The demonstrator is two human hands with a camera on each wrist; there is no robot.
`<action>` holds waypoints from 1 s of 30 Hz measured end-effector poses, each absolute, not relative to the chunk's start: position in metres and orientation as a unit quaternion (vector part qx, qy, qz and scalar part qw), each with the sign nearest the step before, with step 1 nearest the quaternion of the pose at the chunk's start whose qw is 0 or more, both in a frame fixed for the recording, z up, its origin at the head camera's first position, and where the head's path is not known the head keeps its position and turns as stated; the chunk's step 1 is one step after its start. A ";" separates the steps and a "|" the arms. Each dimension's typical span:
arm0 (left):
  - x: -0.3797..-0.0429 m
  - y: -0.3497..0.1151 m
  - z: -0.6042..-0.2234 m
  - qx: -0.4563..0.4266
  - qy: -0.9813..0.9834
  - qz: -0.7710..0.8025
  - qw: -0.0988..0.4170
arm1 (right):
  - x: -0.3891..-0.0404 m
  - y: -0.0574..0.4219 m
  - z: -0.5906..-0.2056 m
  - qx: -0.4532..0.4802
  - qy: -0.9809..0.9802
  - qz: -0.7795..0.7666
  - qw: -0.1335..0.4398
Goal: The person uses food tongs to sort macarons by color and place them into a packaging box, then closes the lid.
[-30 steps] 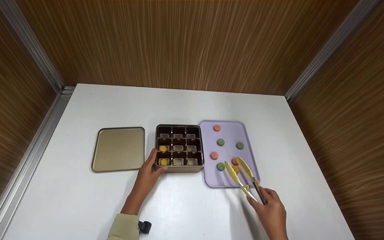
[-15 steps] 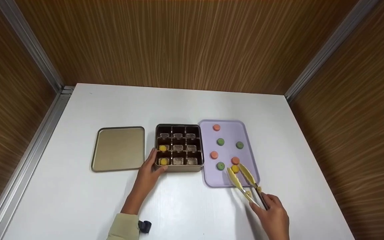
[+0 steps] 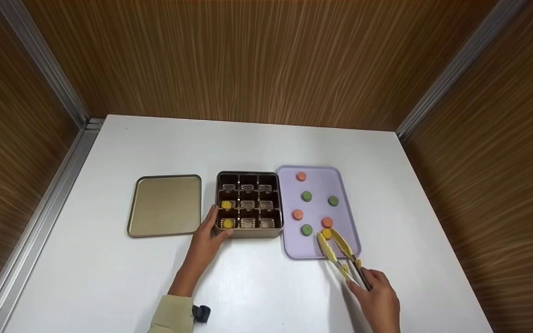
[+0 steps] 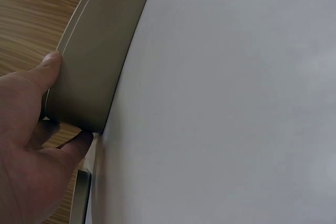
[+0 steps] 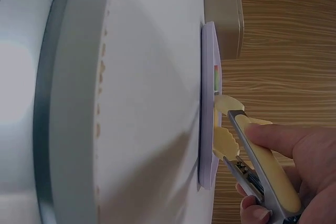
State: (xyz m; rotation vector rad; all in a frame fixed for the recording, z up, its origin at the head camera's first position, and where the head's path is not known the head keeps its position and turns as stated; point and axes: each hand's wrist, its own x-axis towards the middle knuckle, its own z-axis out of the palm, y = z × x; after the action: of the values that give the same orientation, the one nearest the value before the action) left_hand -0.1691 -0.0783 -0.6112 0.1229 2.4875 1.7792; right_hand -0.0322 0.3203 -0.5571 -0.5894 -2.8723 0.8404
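In the head view, my left hand point(image 3: 204, 245) grips the near left corner of a bronze box point(image 3: 252, 234) divided into compartments. The thumb point(image 4: 50, 66) presses its front wall in the left wrist view. Yellow macarons point(image 3: 226, 204) sit in the middle and near compartments of its left column. My right hand point(image 3: 378, 296) holds tongs point(image 3: 327, 250) with pale yellow tips, spread apart. Those tips stand on either side of a yellow macaron point(image 3: 326, 233) on the lilac tray point(image 3: 320, 181); contact with it cannot be made out. An orange macaron point(image 3: 327, 222) lies just behind.
Several more macarons lie on the tray, green point(image 3: 306, 230) and orange point(image 3: 298, 214). The tray's left edge meets the box. Left of the box, a bronze lid point(image 3: 164, 206) lies flat on the white table point(image 3: 266, 286). Wood-grain panels point(image 3: 248, 60) enclose the back and sides.
The tongs have drawn back toward me, from beside the near orange macaron to around the yellow one, and their tips are slightly closer together. My left hand stays on the box.
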 end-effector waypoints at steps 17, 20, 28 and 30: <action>-0.169 -0.078 -0.612 0.036 0.811 0.582 0.039 | -0.033 0.322 -0.561 -0.197 -0.937 0.286 0.043; -0.169 -0.078 -0.612 0.035 0.810 0.585 0.037 | -0.033 0.322 -0.561 -0.197 -0.936 0.289 0.036; -0.168 -0.078 -0.611 0.034 0.808 0.587 0.042 | -0.033 0.320 -0.559 -0.189 -0.936 0.290 0.064; -0.167 -0.078 -0.611 0.035 0.806 0.589 0.044 | -0.034 0.319 -0.559 -0.189 -0.936 0.290 0.068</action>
State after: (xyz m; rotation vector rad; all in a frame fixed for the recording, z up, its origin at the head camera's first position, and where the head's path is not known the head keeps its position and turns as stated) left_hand -0.1671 -0.0783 -0.6112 0.1077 2.4654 1.7997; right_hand -0.0338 0.3193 -0.5585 -0.5677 -2.8185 0.8724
